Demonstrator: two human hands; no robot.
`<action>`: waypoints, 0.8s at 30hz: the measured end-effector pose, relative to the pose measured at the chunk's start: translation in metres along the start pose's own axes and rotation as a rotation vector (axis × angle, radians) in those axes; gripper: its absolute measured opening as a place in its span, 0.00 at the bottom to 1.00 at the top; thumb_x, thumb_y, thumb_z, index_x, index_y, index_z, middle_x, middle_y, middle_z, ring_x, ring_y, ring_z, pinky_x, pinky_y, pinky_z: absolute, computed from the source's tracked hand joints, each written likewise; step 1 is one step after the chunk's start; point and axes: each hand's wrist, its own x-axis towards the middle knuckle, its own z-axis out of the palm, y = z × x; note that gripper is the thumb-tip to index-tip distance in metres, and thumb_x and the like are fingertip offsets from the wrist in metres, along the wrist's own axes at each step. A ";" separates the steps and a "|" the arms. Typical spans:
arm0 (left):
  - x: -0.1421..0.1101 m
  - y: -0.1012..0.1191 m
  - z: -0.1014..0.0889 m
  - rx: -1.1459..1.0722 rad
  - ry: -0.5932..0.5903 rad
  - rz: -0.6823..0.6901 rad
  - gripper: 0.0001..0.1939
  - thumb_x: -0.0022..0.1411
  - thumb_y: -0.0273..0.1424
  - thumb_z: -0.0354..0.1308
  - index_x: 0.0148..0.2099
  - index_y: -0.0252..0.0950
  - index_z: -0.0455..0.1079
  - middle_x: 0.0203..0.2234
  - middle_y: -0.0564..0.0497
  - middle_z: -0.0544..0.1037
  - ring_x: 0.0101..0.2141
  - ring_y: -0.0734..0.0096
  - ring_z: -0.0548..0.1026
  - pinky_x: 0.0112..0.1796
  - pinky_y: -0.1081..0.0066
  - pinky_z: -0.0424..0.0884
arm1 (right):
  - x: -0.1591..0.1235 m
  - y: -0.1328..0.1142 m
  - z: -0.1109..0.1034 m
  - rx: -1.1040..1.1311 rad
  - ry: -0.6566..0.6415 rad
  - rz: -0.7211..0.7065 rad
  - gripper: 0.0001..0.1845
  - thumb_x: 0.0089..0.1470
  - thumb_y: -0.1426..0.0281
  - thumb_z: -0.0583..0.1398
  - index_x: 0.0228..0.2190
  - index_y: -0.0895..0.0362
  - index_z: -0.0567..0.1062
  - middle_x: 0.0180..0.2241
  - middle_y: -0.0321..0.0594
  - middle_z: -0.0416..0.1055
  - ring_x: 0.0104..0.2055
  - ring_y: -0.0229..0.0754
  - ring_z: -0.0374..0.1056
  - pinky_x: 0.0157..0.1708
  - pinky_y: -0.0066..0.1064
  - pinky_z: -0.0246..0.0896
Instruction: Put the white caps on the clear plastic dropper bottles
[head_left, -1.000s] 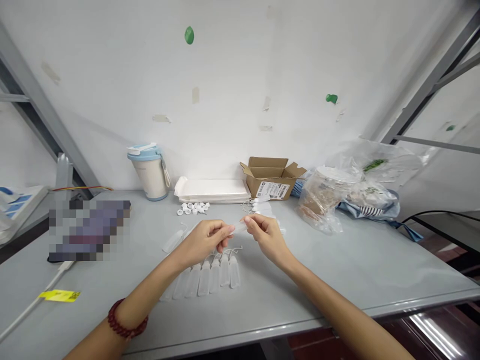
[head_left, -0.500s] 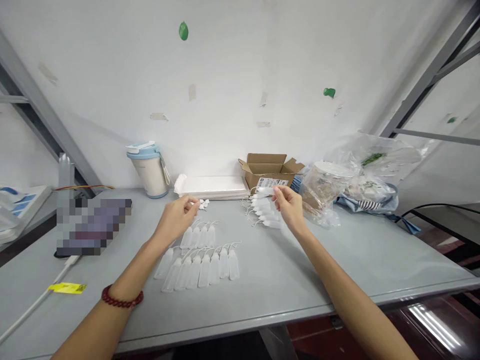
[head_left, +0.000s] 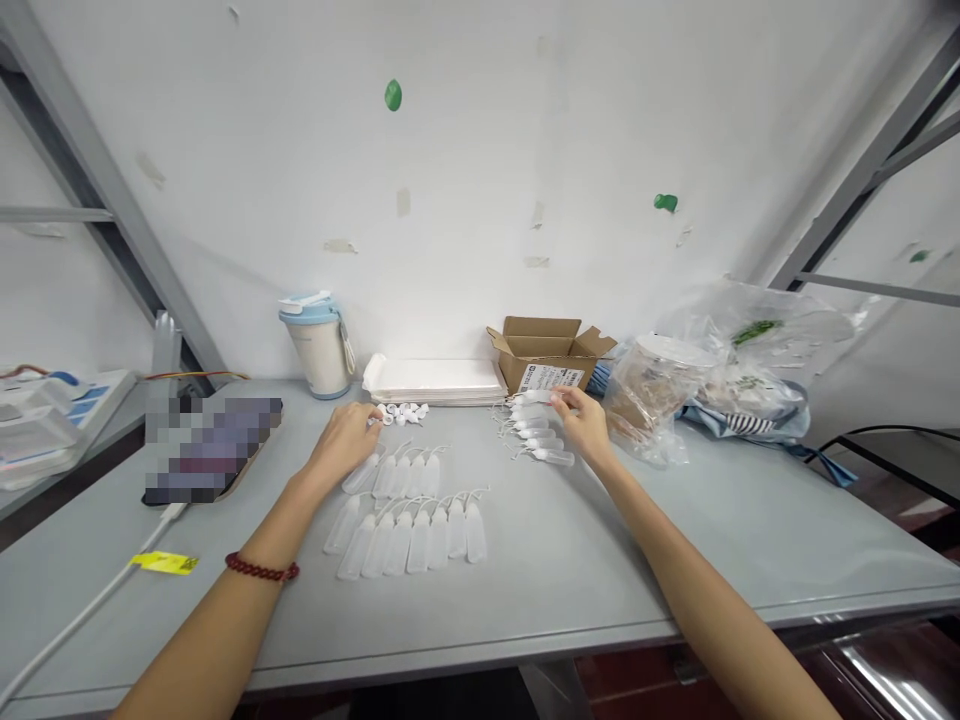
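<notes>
My right hand pinches the end of a small translucent plastic bottle with a thin tip, at the far end of a sideways row of similar bottles. My left hand rests palm down at the left edge of a small pile of white caps. Its fingers are together, and whatever they may hold is hidden. Below that hand, more translucent bottles with thin, curved tips lie in two rows, a shorter back row and a longer front row.
Behind the caps lies a stack of white trays. An open cardboard box stands beside it. A tumbler is at back left, a phone with a white cable at left. Bagged items sit at the right.
The view has shifted slightly. My left hand has moved left, uncovering more of the caps. My right hand stays at the same bottle, which now sits lower against its row.
</notes>
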 end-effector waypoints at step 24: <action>0.006 -0.001 0.015 -0.138 0.009 0.132 0.17 0.55 0.29 0.46 0.40 0.37 0.75 0.40 0.47 0.79 0.42 0.56 0.70 0.45 0.63 0.65 | -0.023 -0.053 -0.004 -0.037 -0.420 -0.164 0.15 0.53 0.64 0.55 0.40 0.59 0.73 0.28 0.41 0.73 0.30 0.41 0.65 0.35 0.33 0.60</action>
